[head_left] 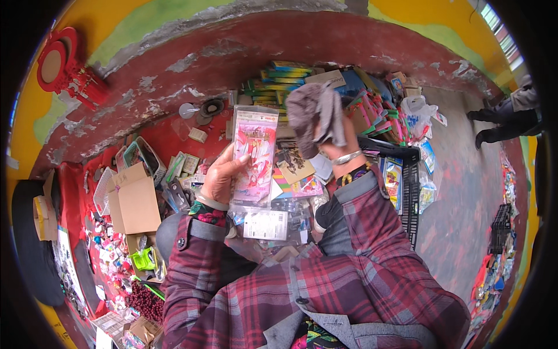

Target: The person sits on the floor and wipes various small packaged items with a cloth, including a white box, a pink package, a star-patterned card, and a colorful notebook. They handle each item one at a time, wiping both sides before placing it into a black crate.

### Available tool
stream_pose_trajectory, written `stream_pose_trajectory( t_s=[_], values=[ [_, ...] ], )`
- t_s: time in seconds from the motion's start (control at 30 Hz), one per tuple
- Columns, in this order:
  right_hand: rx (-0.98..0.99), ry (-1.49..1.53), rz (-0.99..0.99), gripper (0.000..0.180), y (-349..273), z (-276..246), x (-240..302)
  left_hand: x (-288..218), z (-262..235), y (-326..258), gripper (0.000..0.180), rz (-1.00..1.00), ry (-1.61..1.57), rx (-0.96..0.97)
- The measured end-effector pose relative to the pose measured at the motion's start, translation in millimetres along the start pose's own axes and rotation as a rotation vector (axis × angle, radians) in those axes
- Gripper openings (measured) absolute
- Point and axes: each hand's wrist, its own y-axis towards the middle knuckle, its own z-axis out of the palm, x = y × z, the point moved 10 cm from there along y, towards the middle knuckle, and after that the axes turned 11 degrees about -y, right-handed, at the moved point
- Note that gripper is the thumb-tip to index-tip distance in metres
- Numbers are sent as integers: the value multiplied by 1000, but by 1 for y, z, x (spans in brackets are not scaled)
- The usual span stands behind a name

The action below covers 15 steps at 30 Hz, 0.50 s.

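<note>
Upright in front of me, my left hand [220, 176] grips a flat clear plastic package [256, 157] with a pink printed picture, the thumb lying across its front. To its right, my raised right hand [344, 139] is closed on a crumpled grey-brown cloth [308, 113], which hides most of its fingers. The cloth and the package are apart. Below the package lies a clear packet with a white label [265, 225]. Behind the two hands, cards and a brown picture card [295, 164] lie in a loose pile.
An open cardboard box [135, 198] and a green-rimmed basket [136, 152] stand at the left. A black plastic crate [411, 200] is on the right, near a white plastic bag [417, 111]. Stacked colourful booklets [285, 74] lie by the wall. A person's dark-clothed legs [504, 121] show at the far right.
</note>
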Motion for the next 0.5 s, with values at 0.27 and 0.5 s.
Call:
stream_pose_trajectory(
  t_s=[0.27, 0.5],
  values=[
    [-65, 89, 209, 29, -9, 77, -41, 14, 10, 2, 41, -37, 166, -10],
    [-275, 23, 104, 25, -11, 42, -39, 33, 21, 11, 38, -72, 199, 89]
  ],
)
